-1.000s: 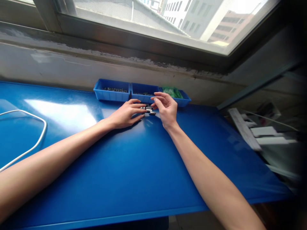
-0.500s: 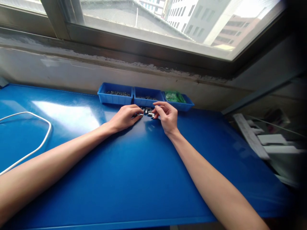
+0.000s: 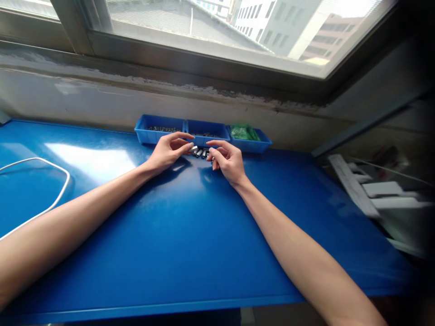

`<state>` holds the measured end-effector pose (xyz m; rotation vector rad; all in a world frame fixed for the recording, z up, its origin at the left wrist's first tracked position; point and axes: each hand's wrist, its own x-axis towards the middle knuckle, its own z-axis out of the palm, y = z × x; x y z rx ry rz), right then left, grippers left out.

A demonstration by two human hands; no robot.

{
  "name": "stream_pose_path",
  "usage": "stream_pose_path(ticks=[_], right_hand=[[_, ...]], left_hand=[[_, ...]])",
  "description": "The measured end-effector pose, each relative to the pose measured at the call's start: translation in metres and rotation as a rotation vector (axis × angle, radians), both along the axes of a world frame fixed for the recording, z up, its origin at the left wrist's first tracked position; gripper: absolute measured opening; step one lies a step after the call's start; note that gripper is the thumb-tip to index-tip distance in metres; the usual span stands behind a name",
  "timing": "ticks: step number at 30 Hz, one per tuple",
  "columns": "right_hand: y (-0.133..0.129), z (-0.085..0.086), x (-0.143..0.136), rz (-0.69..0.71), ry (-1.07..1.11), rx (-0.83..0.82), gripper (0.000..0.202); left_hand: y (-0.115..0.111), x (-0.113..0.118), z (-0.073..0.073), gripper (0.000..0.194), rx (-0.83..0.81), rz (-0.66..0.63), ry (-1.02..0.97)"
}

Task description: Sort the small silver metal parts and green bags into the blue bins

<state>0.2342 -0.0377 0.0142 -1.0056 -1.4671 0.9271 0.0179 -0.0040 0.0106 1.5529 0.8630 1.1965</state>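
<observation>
My left hand (image 3: 169, 151) is just over the table in front of the blue bins. Its index finger is raised, and its thumb and another finger close on a small silvery metal piece (image 3: 193, 149). To the right of that piece, several similar small metal pieces (image 3: 203, 154) lie side by side on the table, between my two hands. My right hand (image 3: 229, 162) is curled at the right end of this row. Its thumb and fingers close around one of the metal pieces (image 3: 212, 160), mostly hidden by the fingers.
Three joined blue bins stand against the wall: the left bin (image 3: 144, 136) and middle bin (image 3: 219, 139) hold small metal parts, the right one green plastic bags (image 3: 243, 132). A white cable (image 3: 66, 174) lies on the blue table (image 3: 190, 253) at left. Whitish objects (image 3: 384, 190) are beyond its right edge.
My left hand has risen slightly and moved left, its index finger lifting away from the thumb. My right hand has shifted a little left along the metal pieces. The view has tilted slightly.
</observation>
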Motion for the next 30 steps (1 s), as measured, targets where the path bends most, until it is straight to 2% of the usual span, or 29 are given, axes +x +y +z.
stream_pose_path(ticks=[6,13,16,19,22,25,30], right_hand=[[0.001,-0.002,0.001,0.166,-0.029,-0.055,0.036],[0.001,0.000,0.001,0.222,0.027,-0.103,0.036],[0.002,-0.001,0.001,0.158,0.057,-0.079,0.036],[0.007,-0.005,0.002,0.020,0.138,-0.036,0.040],[0.014,-0.010,0.005,-0.015,0.198,-0.015,0.056],[0.017,-0.013,0.008,0.026,0.196,0.000,0.065],[0.015,-0.010,0.007,0.000,0.162,-0.005,0.048]], left_hand=[[-0.001,-0.001,0.000,0.067,-0.016,-0.043,-0.038],[-0.003,0.001,0.001,0.060,-0.005,-0.113,-0.035],[-0.004,0.003,0.001,0.057,0.030,-0.104,0.005],[-0.005,0.006,0.000,0.043,0.192,-0.019,0.122],[-0.003,0.008,-0.005,0.030,0.468,0.072,0.336],[0.000,0.010,-0.011,0.028,0.675,0.043,0.507],[-0.001,0.008,-0.015,0.025,0.782,-0.048,0.647]])
